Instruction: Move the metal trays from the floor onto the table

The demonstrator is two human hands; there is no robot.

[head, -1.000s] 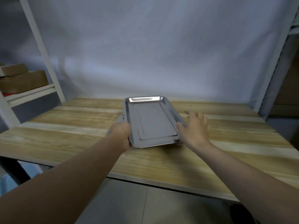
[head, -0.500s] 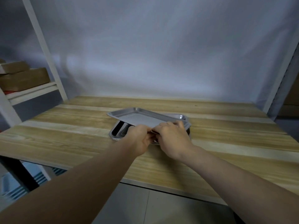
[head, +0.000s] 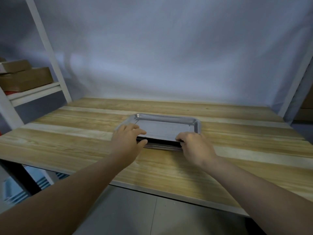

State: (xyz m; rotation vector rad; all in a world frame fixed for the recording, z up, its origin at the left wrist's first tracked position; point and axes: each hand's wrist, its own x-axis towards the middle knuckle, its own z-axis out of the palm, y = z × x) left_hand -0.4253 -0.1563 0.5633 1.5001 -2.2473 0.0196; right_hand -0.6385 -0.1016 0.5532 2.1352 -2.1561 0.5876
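A stack of shiny metal trays (head: pixel 166 128) lies flat on the wooden table (head: pixel 84 143), long side toward me. My left hand (head: pixel 127 141) grips the stack's near left corner, fingers over the rim and thumb under the edge. My right hand (head: pixel 194 146) holds the near right corner, fingers curled over the front rim. The stack's near edge shows several thin layered rims between my hands.
A white shelf frame (head: pixel 49 53) stands at the left with brown cardboard boxes (head: pixel 25 78) on its shelf. Another white upright (head: pixel 294 85) rises at the right. A white cloth backdrop hangs behind the table. Grey floor tiles (head: pixel 135 217) lie below the table's front edge.
The top tray, first held tilted up lengthwise, has been turned and lowered flat onto the tray below. My hands moved apart to the near corners of the stack.
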